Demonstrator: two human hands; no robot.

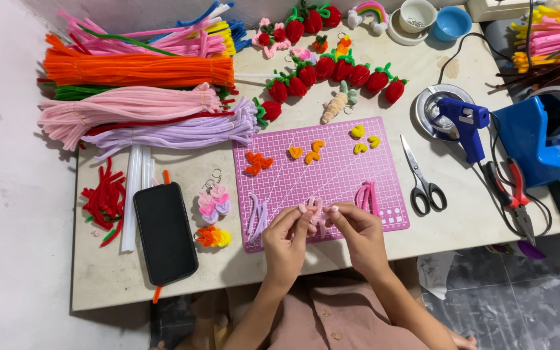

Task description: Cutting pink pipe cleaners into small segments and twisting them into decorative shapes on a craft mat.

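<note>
A pink pipe cleaner piece [315, 209] sits pinched between both hands at the near edge of the purple mat [332, 175]. The left hand [286, 238] grips it with thumb and fingers closed on its left end; the right hand [356, 228] is clamped on its right end, the two hands almost touching.

On the mat just left of the hands lie lilac pieces [257, 218], and just right, pink loops [366, 196]. Farther on the mat are orange pieces [257, 163], orange hearts [307, 152] and yellow hearts [364, 139].

Left of the mat lie small flower charms [213, 202] and a black phone [164, 232], with red scraps [105, 201] farther left. Right of the mat lie scissors [421, 181], then a blue glue gun [465, 126], pliers [514, 198] and a blue tape dispenser [542, 136].

At the far side of the counter [105, 279] lie bundles of pipe cleaners [137, 97] on the left, a row of red strawberries [332, 71] in the middle with a carrot [335, 105] beside it, and two bowls [435, 19] at the far right.
</note>
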